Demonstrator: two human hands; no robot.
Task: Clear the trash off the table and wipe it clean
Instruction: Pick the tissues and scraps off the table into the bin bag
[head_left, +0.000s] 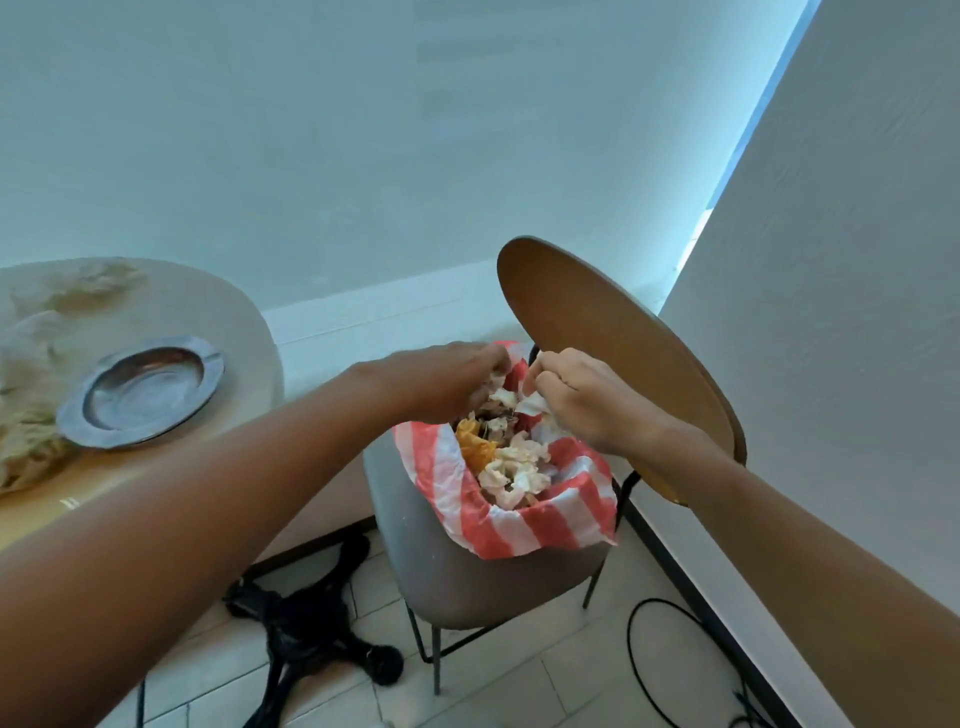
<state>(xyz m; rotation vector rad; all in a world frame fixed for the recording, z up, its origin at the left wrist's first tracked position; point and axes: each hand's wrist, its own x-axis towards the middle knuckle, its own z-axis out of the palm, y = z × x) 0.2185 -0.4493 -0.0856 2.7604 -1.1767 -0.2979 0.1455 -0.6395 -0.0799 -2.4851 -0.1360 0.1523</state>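
Both hands over the red-striped trash bag (519, 525) on the chair seat (441, 561), left hand (457, 382) grip curled on crumpled scraps, right hand (582, 400) pinching white tissue (532, 404): light, soft, flimsy stuff, so prob. best bunched & grabbed w/ fingertips.

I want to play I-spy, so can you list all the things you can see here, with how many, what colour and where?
Table: one, beige, round, left.
Ashtray: one, grey metal, on the table.
Crumpled tissues: a pile, off-white, table's left side.
Chair: one, brown back, grey seat, centre.
Bag: one, red-and-white striped, on the chair seat, holding trash.
Cable: one, black, on the floor.
Left hand: over the bag, fingers curled on trash.
Right hand: pinching white paper above the bag.
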